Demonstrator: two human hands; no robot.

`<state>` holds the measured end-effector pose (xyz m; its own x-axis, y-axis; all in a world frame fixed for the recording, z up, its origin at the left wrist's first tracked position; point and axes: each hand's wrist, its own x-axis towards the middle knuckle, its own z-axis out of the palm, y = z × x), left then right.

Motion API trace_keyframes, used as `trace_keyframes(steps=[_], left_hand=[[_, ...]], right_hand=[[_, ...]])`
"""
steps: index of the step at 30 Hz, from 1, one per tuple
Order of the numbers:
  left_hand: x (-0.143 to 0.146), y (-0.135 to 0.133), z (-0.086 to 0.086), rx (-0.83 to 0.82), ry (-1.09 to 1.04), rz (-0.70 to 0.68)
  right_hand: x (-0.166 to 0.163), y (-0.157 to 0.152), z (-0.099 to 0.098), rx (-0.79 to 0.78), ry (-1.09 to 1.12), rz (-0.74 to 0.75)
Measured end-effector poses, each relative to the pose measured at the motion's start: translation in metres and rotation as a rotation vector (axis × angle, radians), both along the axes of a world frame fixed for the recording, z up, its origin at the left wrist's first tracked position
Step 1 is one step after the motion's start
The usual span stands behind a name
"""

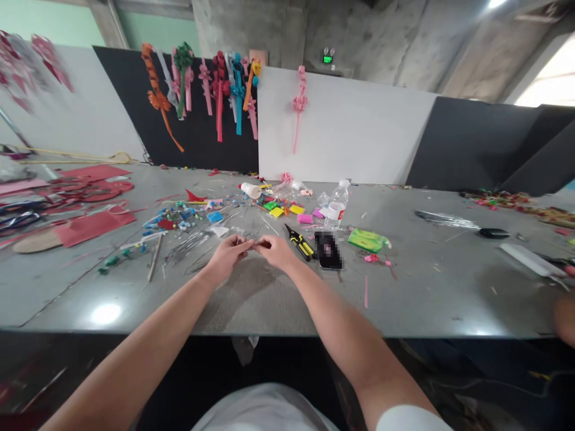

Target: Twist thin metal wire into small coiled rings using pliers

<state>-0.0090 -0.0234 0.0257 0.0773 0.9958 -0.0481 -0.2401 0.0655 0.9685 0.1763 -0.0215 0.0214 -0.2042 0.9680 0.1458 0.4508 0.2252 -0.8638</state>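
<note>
Over the middle of the grey table (269,305), my left hand (227,256) and my right hand (275,251) meet fingertip to fingertip. Both are closed in a pinch on something thin and small; its kind is hidden by the fingers. Thin wires (191,242) lie spread just left of my left hand. Beside my right hand are black-and-yellow pliers (300,242), and right of them a black phone (329,250). Beyond the hands lie small yellow packets (276,212), a pink block (305,219) and a blue packet (214,216).
A clear plastic bottle (336,206) stands behind the phone, near a green packet (369,240). A white bottle (250,191) lies on its side. Red sheets (96,224) cover the left. Ribbon flowers (220,90) hang on the back panel. Another person's hand (565,317) shows at far right.
</note>
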Motion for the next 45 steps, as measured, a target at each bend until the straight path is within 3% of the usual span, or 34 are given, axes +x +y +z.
trace_keyframes(steps=[10,16,21,27,31,45], left_hand=[[0.0,0.0,0.001,0.077,0.17,-0.071],[0.01,0.003,0.009,0.05,0.24,-0.092],[0.022,0.014,0.015,0.163,0.399,-0.064],[0.026,0.017,0.005,0.242,0.422,-0.049],[0.017,0.019,-0.002,0.31,0.476,-0.114],[0.01,0.017,-0.002,0.331,0.531,-0.191]], right_hand=[[0.011,0.006,0.001,0.029,0.077,-0.063],[0.016,0.003,0.012,0.06,0.117,-0.119],[0.024,0.003,0.021,0.08,0.139,-0.165],[0.026,0.005,0.021,0.086,0.132,-0.188],[0.024,0.007,0.016,0.067,0.117,-0.164],[0.019,0.004,0.011,0.05,0.061,-0.132]])
